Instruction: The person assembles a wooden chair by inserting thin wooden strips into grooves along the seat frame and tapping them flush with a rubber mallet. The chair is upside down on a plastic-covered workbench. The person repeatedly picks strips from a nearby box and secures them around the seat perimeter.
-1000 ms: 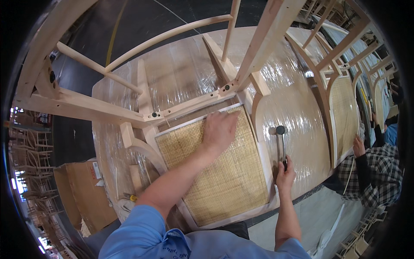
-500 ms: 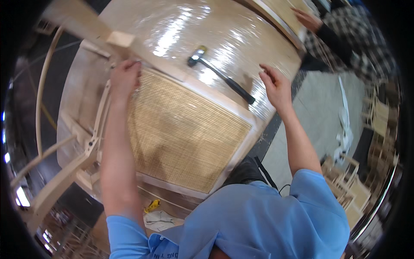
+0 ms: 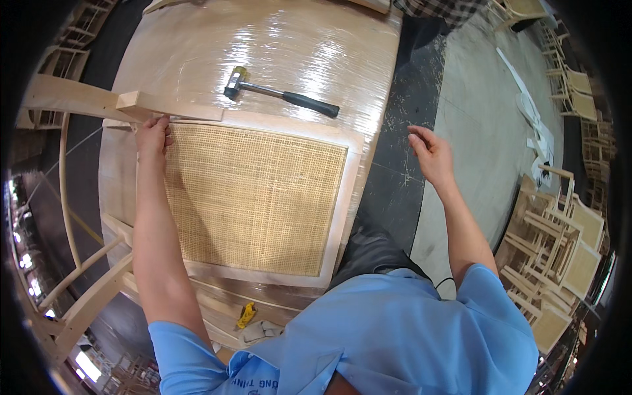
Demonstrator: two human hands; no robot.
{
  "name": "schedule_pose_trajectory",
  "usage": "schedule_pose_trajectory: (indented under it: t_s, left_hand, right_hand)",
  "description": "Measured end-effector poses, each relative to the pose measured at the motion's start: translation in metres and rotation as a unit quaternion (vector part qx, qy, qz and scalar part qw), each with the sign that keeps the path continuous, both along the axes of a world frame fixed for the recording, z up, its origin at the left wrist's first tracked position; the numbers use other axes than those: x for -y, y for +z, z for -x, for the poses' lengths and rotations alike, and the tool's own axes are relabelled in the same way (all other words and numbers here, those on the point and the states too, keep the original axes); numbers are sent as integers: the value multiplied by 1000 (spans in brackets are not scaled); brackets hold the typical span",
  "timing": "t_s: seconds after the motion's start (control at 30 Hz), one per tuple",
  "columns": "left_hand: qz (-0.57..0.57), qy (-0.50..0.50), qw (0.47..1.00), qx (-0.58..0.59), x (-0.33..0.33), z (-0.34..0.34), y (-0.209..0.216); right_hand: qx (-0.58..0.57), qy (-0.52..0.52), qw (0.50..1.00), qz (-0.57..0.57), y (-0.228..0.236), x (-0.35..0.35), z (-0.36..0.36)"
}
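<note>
The left hand [image 3: 153, 138] curls at a corner of the cane panel [image 3: 257, 197], whose sheet already fills the pale border [image 3: 343, 197] to its right; its grip and the seating of every edge, I can't tell. The right hand [image 3: 433, 157] hangs empty, fingers parted, the mallet [image 3: 280, 92] lying unheld on the table [image 3: 184, 59] to its left.

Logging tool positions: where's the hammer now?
Head view, upper middle, slightly left: the hammer lies on the plastic-wrapped table, just beyond the woven panel, handle pointing right.
</note>
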State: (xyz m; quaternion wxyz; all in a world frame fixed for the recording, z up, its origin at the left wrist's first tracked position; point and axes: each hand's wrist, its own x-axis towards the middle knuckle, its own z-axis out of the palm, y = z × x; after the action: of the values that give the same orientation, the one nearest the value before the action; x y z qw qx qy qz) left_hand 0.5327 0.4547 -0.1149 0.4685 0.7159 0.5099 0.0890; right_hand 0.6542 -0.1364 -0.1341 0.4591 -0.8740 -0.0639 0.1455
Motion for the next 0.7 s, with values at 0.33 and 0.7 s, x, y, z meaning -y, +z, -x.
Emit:
schedule_pose_trajectory:
  t_s: [0.33,0.7]
  left_hand:
    - [68,-6,995,-71,-5,-13,1]
    - [190,159,953,176,20,4,2]
  right_hand:
    - [9,1,1000,24,-18,27,45]
    - [151,297,939,-84,6,-241,41]
